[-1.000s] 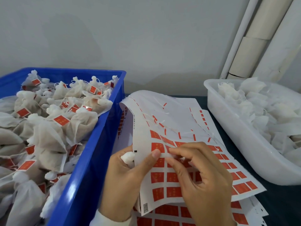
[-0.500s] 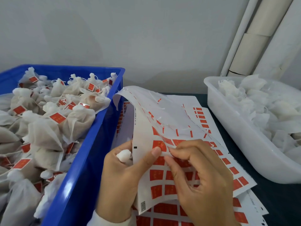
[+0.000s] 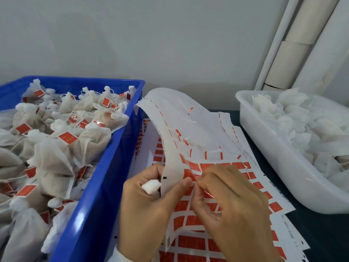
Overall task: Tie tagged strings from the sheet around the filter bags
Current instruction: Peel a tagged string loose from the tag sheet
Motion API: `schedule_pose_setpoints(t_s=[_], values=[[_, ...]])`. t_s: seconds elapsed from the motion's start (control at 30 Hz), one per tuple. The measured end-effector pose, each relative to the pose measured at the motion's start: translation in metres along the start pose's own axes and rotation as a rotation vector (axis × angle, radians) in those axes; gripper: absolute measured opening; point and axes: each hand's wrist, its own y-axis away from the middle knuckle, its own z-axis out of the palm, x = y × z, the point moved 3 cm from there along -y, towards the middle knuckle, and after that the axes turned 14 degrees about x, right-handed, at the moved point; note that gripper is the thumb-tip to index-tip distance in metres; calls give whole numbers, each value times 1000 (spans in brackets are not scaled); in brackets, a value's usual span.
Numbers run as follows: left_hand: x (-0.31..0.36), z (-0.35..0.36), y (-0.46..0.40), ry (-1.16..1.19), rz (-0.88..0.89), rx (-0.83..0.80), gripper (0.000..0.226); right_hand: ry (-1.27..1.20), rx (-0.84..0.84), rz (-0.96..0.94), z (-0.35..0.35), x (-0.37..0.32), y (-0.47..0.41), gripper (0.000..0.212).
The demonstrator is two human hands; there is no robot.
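A white sheet of red tags [image 3: 188,133] curls up from a stack of sheets on the table. My left hand [image 3: 147,210] grips the gathered neck of a white filter bag [image 3: 151,186] in its fist, and its thumb presses the sheet's edge. My right hand [image 3: 232,205] pinches a red tag [image 3: 190,175] on the sheet, fingertip against my left thumb. The bag's body is hidden behind my left hand and the sheet.
A blue crate [image 3: 94,195] on the left holds several tied filter bags with red tags. A white tub [image 3: 283,167] on the right holds several untied white bags. More tag sheets [image 3: 283,233] lie flat under my hands. White pipes [image 3: 294,46] lean at the back right.
My right fingers have slid up and left along the sheet to meet my left thumb at one tag. The sheet has bent a little more upright.
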Motion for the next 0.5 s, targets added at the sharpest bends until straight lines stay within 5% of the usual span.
schedule_pose_setpoints(t_s=[0.5], values=[[0,0,-2,39,-62,-3,22,-249,37,343,3,8,4,20]])
